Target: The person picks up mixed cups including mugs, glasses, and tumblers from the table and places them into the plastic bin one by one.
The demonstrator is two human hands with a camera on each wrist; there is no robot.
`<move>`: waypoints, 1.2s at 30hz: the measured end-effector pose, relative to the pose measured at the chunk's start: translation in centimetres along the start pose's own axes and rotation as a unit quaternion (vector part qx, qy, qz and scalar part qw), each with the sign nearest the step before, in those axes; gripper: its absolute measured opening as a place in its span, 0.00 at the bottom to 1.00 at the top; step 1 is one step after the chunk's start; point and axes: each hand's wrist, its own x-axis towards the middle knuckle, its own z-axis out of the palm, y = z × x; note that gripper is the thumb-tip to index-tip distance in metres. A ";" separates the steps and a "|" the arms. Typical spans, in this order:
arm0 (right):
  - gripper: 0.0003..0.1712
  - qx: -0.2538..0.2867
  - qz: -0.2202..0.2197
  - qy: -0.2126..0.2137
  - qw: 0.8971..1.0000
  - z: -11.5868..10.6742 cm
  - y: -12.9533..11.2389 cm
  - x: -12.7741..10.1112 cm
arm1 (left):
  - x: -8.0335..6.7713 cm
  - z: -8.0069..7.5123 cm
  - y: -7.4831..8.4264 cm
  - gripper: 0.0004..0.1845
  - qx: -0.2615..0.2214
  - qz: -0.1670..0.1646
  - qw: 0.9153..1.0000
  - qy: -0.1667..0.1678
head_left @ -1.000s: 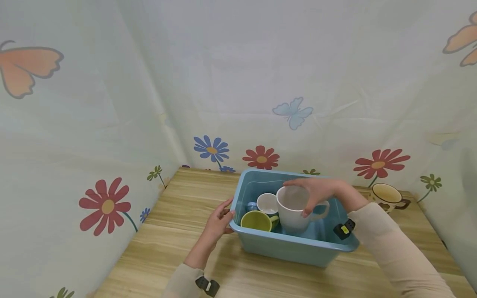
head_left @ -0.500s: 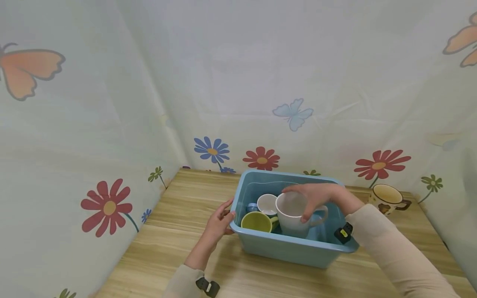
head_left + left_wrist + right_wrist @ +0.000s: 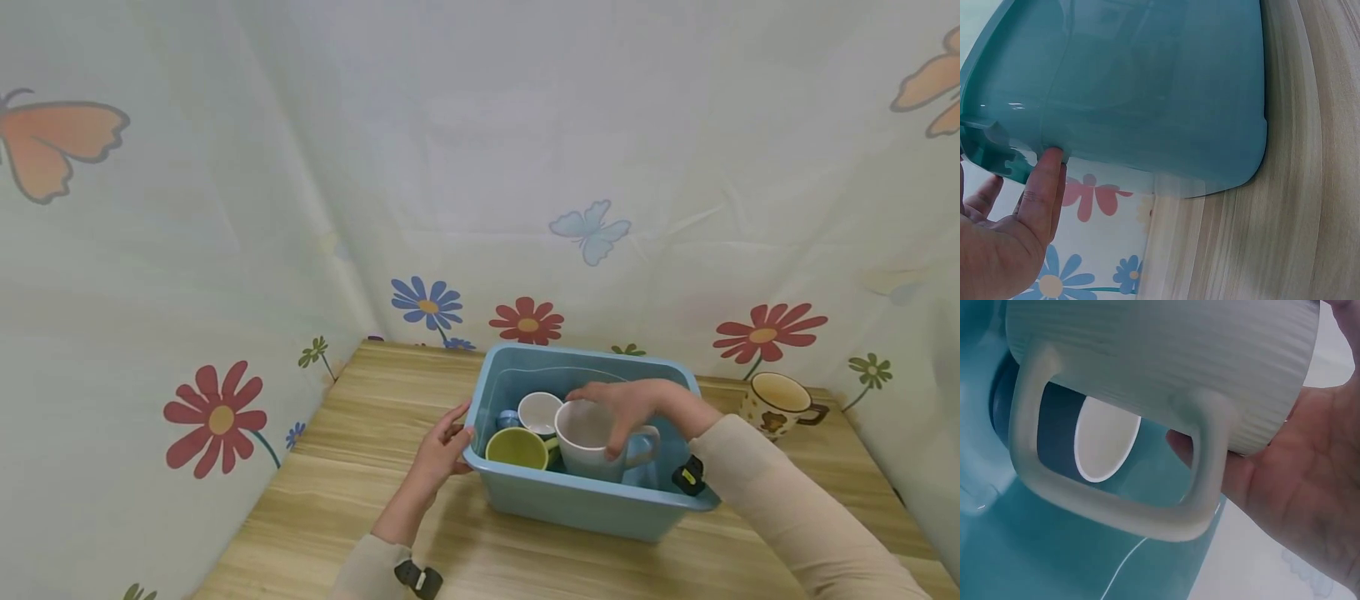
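A large white mug (image 3: 588,454) with ribbed sides and a handle stands low inside the light-blue plastic bin (image 3: 577,507). My right hand (image 3: 637,406) grips it by the rim from above, thumb on the near side. In the right wrist view, the mug's handle (image 3: 1110,509) is apart from the palm. At the bin's left corner my left hand (image 3: 442,450) holds the rim, thumb on top and fingers along the outside. Left of the white mug sit a yellow-green mug (image 3: 517,448) and a smaller white-lined cup (image 3: 540,412). The large mug's base is hidden.
A cream mug (image 3: 776,400) with a brown handle and a bear picture stands on the wood-grain table (image 3: 322,500), right of the bin. A small blue piece (image 3: 507,419) shows beside the smaller cup. A flower-printed curtain (image 3: 480,167) encloses the table's back and sides.
The right hand has lowered the white mug deeper into the bin. The left hand stays on the bin's rim.
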 end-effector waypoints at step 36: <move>0.56 -0.097 -0.004 -0.025 0.995 3.3 -0.8 2.8 | 0.1 -0.1 -0.4 0.28 0.005 -0.004 1.000 0.005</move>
